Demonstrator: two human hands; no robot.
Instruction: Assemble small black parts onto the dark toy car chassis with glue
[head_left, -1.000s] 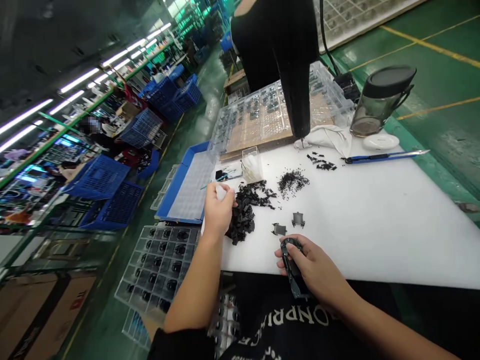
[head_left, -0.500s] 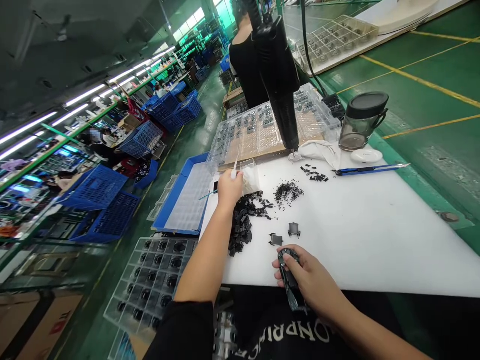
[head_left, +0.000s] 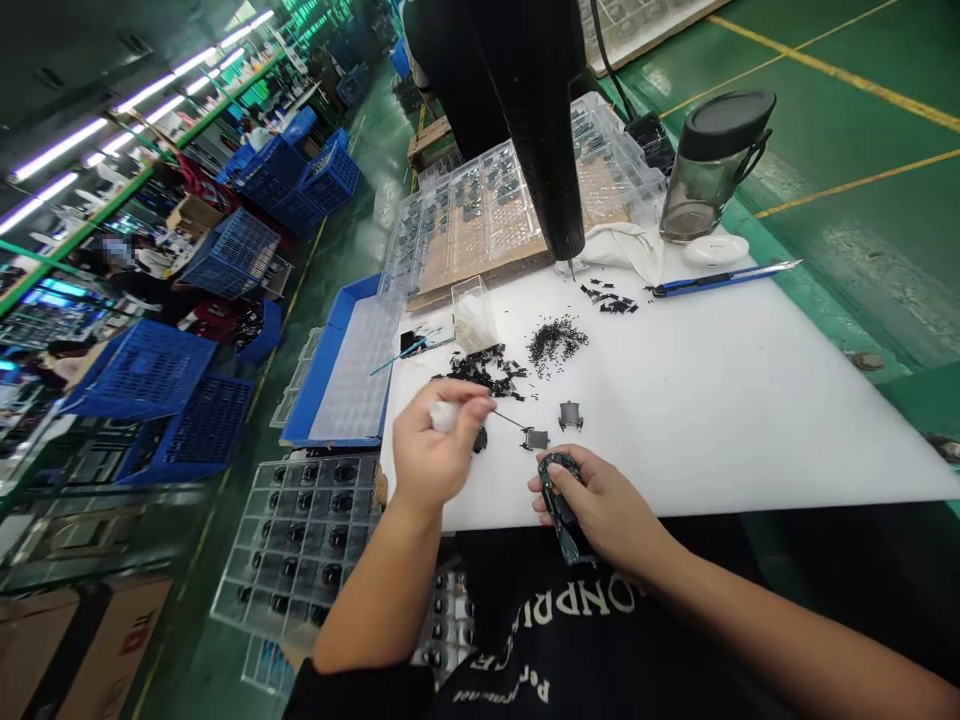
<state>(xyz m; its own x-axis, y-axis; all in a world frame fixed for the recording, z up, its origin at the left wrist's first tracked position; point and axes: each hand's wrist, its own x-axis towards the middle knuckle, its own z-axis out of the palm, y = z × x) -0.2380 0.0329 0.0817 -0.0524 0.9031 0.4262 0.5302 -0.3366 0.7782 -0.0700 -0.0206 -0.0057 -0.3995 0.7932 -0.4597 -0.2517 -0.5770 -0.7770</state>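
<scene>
My left hand [head_left: 435, 445] is closed on a thin stick with a white tip [head_left: 444, 416]; its dark end points at a small grey part [head_left: 535, 438] on the white table [head_left: 712, 400]. My right hand [head_left: 600, 505] grips a long black plastic part [head_left: 562, 505] at the table's near edge. A second grey part [head_left: 571, 415] lies just beyond. A heap of black pieces [head_left: 484, 372] sits behind my left hand, next to a small clear box [head_left: 474, 318]. A finer pile of black bits [head_left: 555, 343] lies further right.
A black machine head [head_left: 551, 150] hangs over the table's far side, with clear part trays [head_left: 487, 215] behind it. A dark jug [head_left: 709, 165] and a blue knife [head_left: 720, 279] lie far right. A blue tray [head_left: 341, 375] and a clear tray of black parts [head_left: 315, 535] are left.
My left hand came back from the clear box towards me and now holds the stick near the small grey part. My right hand kept its grip on the black part.
</scene>
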